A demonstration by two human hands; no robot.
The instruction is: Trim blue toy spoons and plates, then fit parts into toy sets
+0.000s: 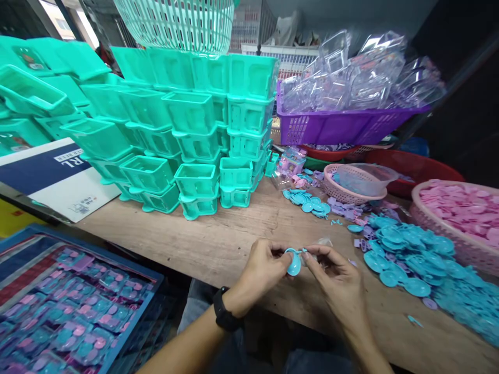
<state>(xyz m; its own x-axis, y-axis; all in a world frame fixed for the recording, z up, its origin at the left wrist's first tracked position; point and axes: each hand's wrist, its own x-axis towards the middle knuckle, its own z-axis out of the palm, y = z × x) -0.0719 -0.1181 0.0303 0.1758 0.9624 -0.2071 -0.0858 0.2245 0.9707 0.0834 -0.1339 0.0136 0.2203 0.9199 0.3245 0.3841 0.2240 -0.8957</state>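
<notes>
My left hand (260, 270) and my right hand (336, 278) meet over the near edge of the wooden table (234, 234). Between their fingertips they hold a small blue toy plate (293, 264) with a thin blue piece at its top. A black watch sits on my left wrist. A clear plastic bit (325, 241) lies just behind my right hand. To the right spreads a heap of blue toy plates (421, 265) with some purple pieces mixed in.
Stacked teal plastic tubs (187, 130) fill the table's back left. A purple basket (343, 124) holds clear blister shells. Pink baskets (456, 218) with pink parts stand at the right. A blue crate (78, 306) of packed toy sets sits at the lower left.
</notes>
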